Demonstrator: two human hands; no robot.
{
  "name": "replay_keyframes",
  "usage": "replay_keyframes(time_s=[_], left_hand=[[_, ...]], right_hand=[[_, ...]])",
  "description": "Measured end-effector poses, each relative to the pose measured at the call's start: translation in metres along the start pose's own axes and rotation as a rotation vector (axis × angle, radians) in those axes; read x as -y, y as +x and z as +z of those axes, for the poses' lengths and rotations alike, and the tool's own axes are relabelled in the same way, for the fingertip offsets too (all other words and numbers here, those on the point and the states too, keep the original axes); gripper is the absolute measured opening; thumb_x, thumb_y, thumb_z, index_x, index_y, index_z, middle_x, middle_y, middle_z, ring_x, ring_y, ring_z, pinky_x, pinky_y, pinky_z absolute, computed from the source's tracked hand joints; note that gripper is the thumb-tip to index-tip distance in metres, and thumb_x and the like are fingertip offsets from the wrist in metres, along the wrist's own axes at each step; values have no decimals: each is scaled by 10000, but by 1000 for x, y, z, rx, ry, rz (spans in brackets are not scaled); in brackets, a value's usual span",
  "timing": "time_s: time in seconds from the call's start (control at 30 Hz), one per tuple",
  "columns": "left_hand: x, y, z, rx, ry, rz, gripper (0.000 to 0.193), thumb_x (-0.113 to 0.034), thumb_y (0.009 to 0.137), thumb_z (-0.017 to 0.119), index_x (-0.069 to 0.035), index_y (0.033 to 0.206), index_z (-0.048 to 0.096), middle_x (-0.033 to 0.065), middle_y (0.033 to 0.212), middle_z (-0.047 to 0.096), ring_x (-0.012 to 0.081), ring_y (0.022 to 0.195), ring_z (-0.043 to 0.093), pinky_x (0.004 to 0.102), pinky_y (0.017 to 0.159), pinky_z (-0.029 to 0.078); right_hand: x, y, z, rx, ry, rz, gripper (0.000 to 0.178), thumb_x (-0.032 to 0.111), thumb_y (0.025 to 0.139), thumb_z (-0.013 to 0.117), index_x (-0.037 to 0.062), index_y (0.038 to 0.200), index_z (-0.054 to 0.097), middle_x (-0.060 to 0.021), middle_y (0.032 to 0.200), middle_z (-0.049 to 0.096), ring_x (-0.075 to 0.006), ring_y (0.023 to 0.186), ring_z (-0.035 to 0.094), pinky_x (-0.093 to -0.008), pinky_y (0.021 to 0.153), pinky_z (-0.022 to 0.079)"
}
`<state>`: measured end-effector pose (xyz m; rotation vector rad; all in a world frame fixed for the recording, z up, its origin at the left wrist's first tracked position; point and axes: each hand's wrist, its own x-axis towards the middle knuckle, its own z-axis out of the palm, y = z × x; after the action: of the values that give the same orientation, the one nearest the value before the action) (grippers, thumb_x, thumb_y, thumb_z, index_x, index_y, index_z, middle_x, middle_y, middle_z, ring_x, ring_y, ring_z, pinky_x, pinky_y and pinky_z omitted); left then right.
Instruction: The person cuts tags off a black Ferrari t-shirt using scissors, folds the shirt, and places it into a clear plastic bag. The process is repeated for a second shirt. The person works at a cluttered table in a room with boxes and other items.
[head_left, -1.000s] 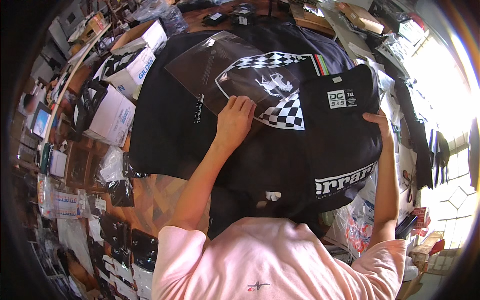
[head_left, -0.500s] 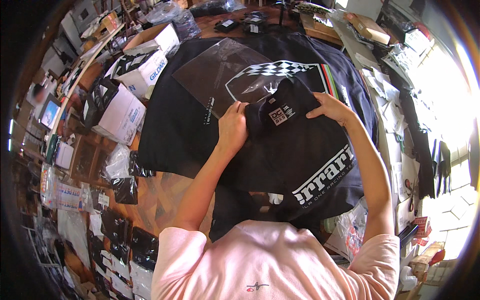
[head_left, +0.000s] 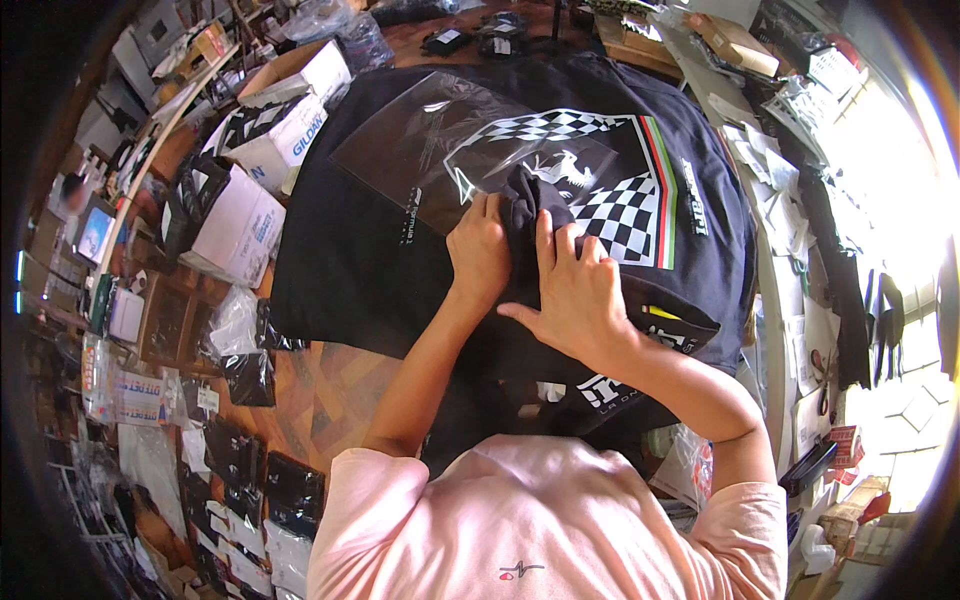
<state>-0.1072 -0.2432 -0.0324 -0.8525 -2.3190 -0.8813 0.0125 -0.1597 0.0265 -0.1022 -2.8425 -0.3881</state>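
Observation:
A black T-shirt (head_left: pixel 370 270) with a chequered-flag print lies spread on the wooden table (head_left: pixel 330 385). On top of it sits a folded black garment (head_left: pixel 640 345) with white lettering. My left hand (head_left: pixel 480 250) grips a bunched fold of that black cloth near the print. Just to its right, my right hand (head_left: pixel 580 295) presses flat on the folded garment, fingers spread. A clear plastic bag (head_left: pixel 430 150) lies across the shirt's upper left, its edge under my left hand.
White cardboard boxes (head_left: pixel 250 220) stand at the table's left. Bagged black garments (head_left: pixel 240 360) lie left and lower left. Papers and black cloth (head_left: pixel 820 230) run along the right side. Small black items (head_left: pixel 470 40) sit at the far edge.
My right hand came in from the garment's right edge to its middle, folding it over. The folded garment is narrower now. My left hand stayed near the print.

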Motion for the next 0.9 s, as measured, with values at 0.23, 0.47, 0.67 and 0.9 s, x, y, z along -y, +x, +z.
replay_keyframes(time_s=[0.23,0.47,0.67,0.9], left_hand=[[11,5,-15,-115,-105,113,217,-16,765,547,-20,982,557,120,807,550,319,724,595,380,612,480],[6,11,-22,-261,45,207,172,-75,789,572,-46,958,568,63,781,524,224,699,575,317,577,466],[4,16,-27,-303,115,414,190,-90,798,583,-25,976,587,46,773,513,180,685,555,294,584,453],[-6,27,-42,-275,286,551,239,-101,777,575,5,991,586,32,758,478,155,692,517,281,583,425]], right_hand=[[6,-2,5,35,-156,15,844,490,680,663,30,1325,372,-154,1056,478,-265,812,525,-338,655,471],[-18,0,-3,-10,94,18,630,218,702,645,61,1276,439,-96,952,560,-264,787,586,-330,575,520],[-31,4,3,-94,260,-22,492,145,719,611,68,1192,501,-84,913,580,-261,763,609,-384,611,514],[-52,21,-5,-101,380,-1,408,111,710,591,30,1104,526,-129,878,608,-308,785,629,-417,678,502]])
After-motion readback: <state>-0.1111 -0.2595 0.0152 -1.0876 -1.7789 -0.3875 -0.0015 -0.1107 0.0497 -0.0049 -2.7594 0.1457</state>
